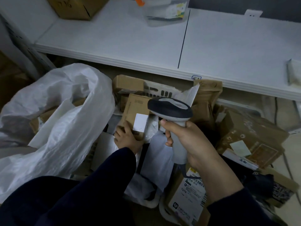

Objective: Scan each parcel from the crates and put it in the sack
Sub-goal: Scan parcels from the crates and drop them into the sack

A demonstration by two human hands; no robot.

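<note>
My left hand [126, 138] grips the lower end of a small brown cardboard parcel [133, 110] with a white label, tilted up over the crate. My right hand [189, 141] holds a grey and black barcode scanner [170, 110], its head just right of the parcel's label and pointing at it. The white plastic sack [53, 115] lies open on the left, with brown parcels showing inside its mouth. Below my hands, a white crate [151, 204] holds white mailer bags and a labelled box [189, 199].
A white shelf [146, 46] runs across above the crates, bearing a cardboard box [73, 7] and a clear packet [166, 12]. A brown paper bag [206, 98] and large cardboard boxes [254, 137] crowd the right side. A slotted crate wall [159, 91] stands behind the parcel.
</note>
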